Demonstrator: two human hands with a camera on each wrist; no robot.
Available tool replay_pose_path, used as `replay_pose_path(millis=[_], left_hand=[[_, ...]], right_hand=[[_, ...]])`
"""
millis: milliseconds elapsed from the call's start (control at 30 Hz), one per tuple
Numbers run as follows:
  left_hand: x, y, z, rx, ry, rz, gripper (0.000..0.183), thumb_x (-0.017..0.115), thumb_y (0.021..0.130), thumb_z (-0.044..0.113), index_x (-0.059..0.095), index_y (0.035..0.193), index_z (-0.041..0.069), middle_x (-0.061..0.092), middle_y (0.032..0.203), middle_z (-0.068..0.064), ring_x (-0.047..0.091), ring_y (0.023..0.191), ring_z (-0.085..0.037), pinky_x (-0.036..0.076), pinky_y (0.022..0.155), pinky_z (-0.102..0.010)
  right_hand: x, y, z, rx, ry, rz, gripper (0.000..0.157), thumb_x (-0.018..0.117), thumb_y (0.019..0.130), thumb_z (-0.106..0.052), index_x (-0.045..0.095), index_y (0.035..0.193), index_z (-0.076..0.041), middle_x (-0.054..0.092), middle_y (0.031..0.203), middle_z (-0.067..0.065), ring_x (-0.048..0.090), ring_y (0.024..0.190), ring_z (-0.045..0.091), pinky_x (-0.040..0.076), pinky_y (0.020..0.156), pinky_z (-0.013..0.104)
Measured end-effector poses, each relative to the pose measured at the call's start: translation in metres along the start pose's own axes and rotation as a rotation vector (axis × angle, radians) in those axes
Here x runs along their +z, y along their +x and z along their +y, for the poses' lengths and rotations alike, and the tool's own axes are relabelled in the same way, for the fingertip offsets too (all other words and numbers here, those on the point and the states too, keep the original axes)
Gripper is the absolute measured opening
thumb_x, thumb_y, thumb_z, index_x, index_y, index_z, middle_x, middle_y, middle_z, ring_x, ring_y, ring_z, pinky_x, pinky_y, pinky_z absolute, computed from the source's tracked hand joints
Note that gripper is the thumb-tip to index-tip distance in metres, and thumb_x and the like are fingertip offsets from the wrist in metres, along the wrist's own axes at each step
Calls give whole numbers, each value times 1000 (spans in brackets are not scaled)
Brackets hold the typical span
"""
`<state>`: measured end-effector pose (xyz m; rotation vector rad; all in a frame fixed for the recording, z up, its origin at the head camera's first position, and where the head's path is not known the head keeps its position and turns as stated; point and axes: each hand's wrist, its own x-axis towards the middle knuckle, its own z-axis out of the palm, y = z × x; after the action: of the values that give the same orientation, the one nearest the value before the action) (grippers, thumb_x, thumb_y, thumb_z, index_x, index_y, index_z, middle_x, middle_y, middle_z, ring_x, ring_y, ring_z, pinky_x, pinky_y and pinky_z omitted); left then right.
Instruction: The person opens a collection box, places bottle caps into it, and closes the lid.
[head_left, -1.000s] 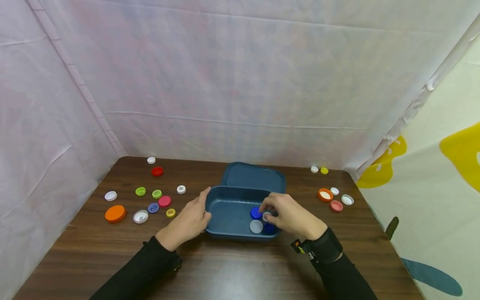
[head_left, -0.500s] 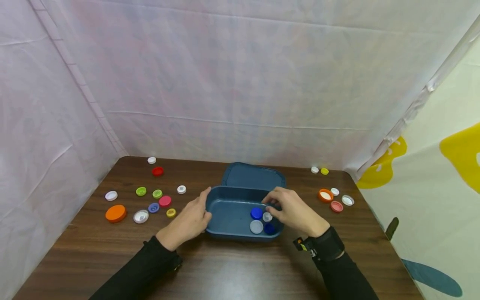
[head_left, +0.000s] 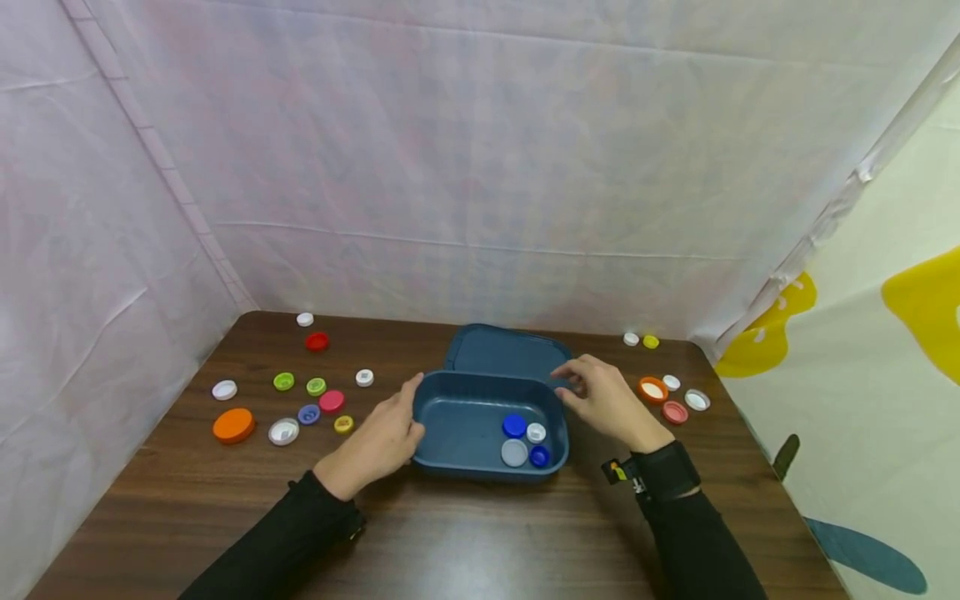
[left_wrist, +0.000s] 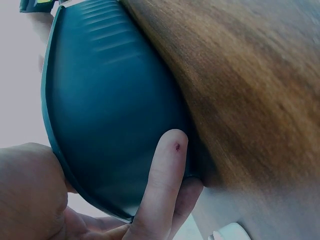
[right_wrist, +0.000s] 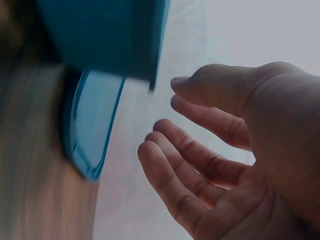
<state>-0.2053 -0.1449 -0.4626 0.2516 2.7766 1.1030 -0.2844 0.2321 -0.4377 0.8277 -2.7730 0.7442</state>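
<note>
A dark blue plastic box (head_left: 461,429) stands in the middle of the table in the head view. My left hand (head_left: 378,437) grips its left end; in the left wrist view, fingers (left_wrist: 165,175) lie against the outer wall while the thumb side is at the rim. Several caps sit in the box's right part, among them a blue cap (head_left: 514,426), a white cap (head_left: 536,432) and a greyish cap (head_left: 514,452). Just off the box's right back corner hovers my right hand (head_left: 603,406), holding nothing. The right wrist view shows its fingers (right_wrist: 167,180) spread and loosely bent.
Behind the box lies its matching lid (head_left: 502,352). Several loose caps are scattered at left, including an orange cap (head_left: 233,425) and a pink cap (head_left: 332,402). More lie at right, such as an orange-rimmed cap (head_left: 652,389). A white cloth wall (head_left: 472,208) rises behind the table.
My right hand has let go of the small white cap among the others in the box, then lifted and moved right past the rim. The left hand has stayed on the box.
</note>
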Motion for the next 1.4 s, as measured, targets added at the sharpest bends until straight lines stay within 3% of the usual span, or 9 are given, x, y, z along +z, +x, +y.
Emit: replay_pose_path(millis=[267,400,633,867,1167,1400], left_hand=[[0,0,1,11,5,3,81,60,113,3,21,184,3,56,164,-32,69,72,-13,62,66,-28],[0,0,1,12,8,7,81,60,113,3,21,184,3,58,161,-32,69,72,-13,62,66,-28],[1,-1,-1,3,8,7,81,60,113,3,22,184,3,59,158,-31,69,73,-13,62,68,-29],[1,0,-2,11,15,4,81,60,113,3,21,184,4,62,153,-29,68,72,-13,62,69,-29],[0,0,0,20,21,13,81,61,112,3,22,183,3,63,150,-30,68,70,-12,61,67,-29],[0,0,0,14,14,8,82,60,112,3,21,184,3,64,148,-29,68,70,-13,60,66,-30]], right_hand=[[-5,-1,39,101,-47,70,29,83,104,-5,80,133,1,75,127,26,81,110,42,70,97,59],[-7,-4,60,140,-86,99,32,83,105,-6,79,135,2,74,130,29,76,112,46,64,98,64],[-13,-11,76,264,-88,84,39,79,108,-8,74,144,7,65,146,40,64,138,61,56,112,75],[-13,-15,94,336,-93,78,46,80,106,-11,72,146,10,61,148,47,54,141,72,48,116,84],[-10,-18,114,333,-122,79,46,81,102,-9,72,140,15,69,135,44,56,132,69,43,114,79],[-4,-17,138,300,-149,83,38,84,98,-9,78,129,11,77,122,35,63,121,60,41,110,77]])
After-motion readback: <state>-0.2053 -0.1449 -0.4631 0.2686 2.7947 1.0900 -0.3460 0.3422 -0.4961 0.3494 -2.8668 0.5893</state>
